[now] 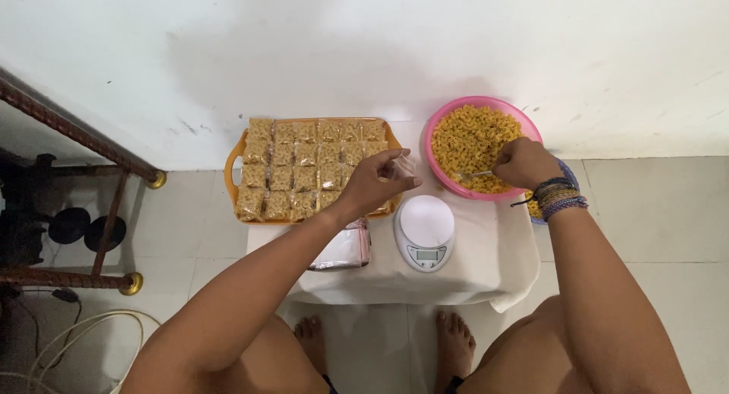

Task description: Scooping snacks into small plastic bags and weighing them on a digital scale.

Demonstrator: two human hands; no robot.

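The small clear bag [401,166] is held above the table, between the orange tray and the pink bowl, just far of the scale. The left hand [377,183] pinches its upper edge between thumb and fingertips, so the bag hangs with its mouth turned toward the bowl. The right hand [524,163] is closed around the handle of a spoon [474,174], whose tip lies in the macaroni-shaped snack [471,142] filling the pink bowl [524,120]; beaded bracelets [560,199] circle that wrist.

The white kitchen scale [425,231] stands at the near centre, its platter bare, directly near of the bag. The orange tray [231,162] at far left carries filled packets [300,170] in tight rows. A stack of empty clear bags [343,250] lies at the near left edge, under the left forearm.

The table is low and covered with a white cloth [493,250]. It stands against a white wall [364,44] on a pale tiled floor [653,212]. Dark wooden furniture with brass caps [83,136] stands to the left.
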